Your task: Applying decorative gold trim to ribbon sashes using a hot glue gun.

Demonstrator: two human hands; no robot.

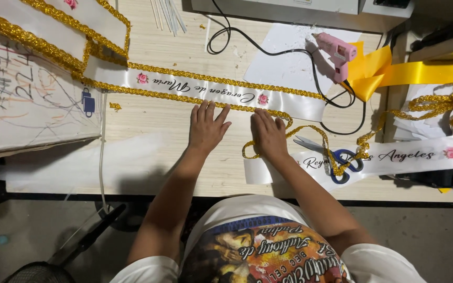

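Pressing flat, my left hand [207, 127] and right hand [269, 133] lie side by side, fingers spread, gripping nothing. They pin gold trim [213, 105] along the white sash [205, 89], probably while glue sets. A pink glue gun [337, 53] rests nearby.

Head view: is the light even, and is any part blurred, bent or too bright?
Head view: table evenly lit, with a pale glare patch on its near side; both hands, left and right, and the white sash are sharp; table edge bows slightly from the wide lens; floor below is dim.
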